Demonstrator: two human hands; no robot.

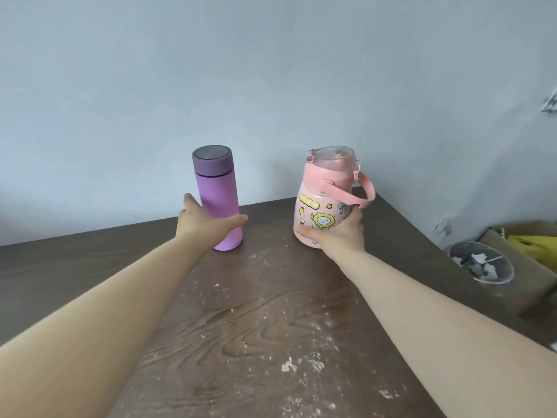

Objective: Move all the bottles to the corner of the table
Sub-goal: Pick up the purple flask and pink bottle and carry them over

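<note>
A tall purple bottle (217,194) with a darker cap stands on the dark wooden table (256,312) near its far edge. My left hand (205,224) wraps around its lower half. To the right, a squat pink bottle (324,194) with cartoon stickers, a clear lid and a pink strap sits close to the table's far right corner, tilted slightly. My right hand (337,233) grips its lower body. Both arms reach far forward.
A blue-grey wall (271,70) runs behind the table. Beyond the table's right edge stands a round metal bin (479,263) holding white scraps, and a cardboard box (530,245) with something yellow inside. White dust and flecks mark the tabletop.
</note>
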